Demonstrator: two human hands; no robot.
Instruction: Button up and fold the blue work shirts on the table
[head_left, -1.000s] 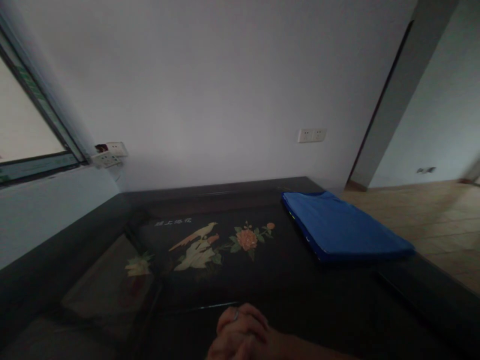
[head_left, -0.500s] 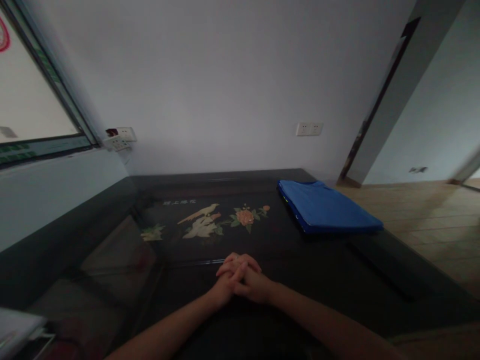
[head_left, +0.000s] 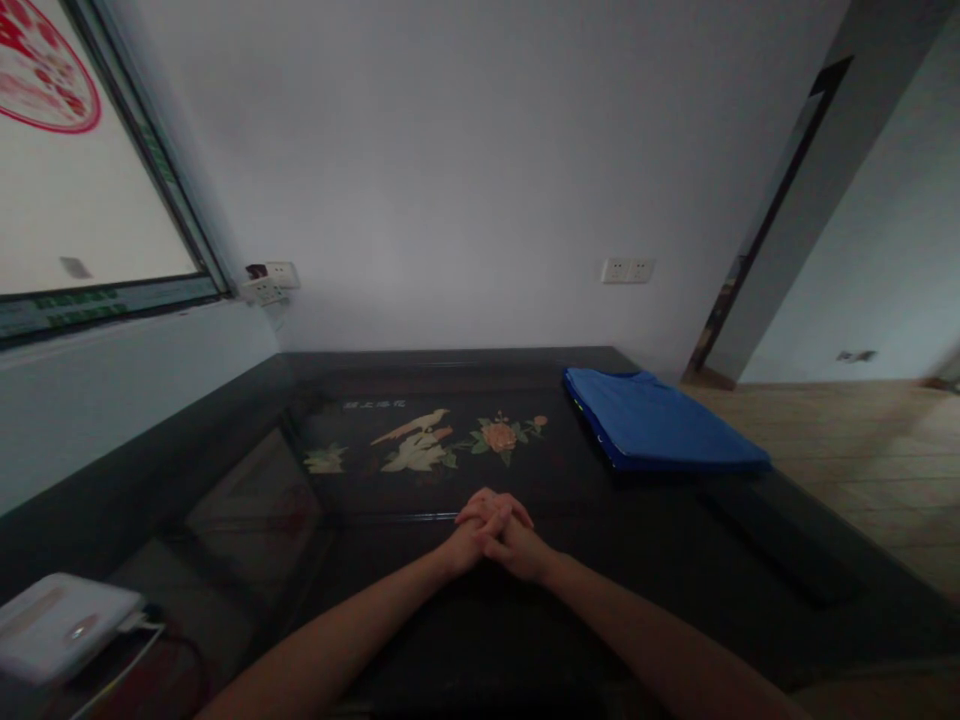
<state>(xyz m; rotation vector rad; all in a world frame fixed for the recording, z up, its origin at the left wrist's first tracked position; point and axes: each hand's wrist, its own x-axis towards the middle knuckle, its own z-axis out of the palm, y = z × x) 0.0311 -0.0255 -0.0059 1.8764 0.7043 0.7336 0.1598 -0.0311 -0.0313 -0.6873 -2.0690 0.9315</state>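
My left hand [head_left: 466,545] and my right hand [head_left: 519,548] are clasped together, fingers interlaced, over the near middle of a dark glossy table [head_left: 420,640]. No object shows between them. Ahead of them the tabletop carries a picture of pale birds [head_left: 414,440] and an orange flower [head_left: 499,435]. To the right lies a folded blue cloth [head_left: 664,420], flat, with a curved edge like a neckline at its far side. Both forearms reach in from the bottom edge.
A white box-shaped device [head_left: 67,625] with a cable plugged in sits at the near left. A long dark flat thing [head_left: 784,550] lies near the right edge. Wall sockets [head_left: 628,270] are behind the table; a window [head_left: 97,200] is at left.
The view has shifted left and slightly up, so the white device and the red window decoration show more. The hands stay clasped; the blue cloth lies as before.
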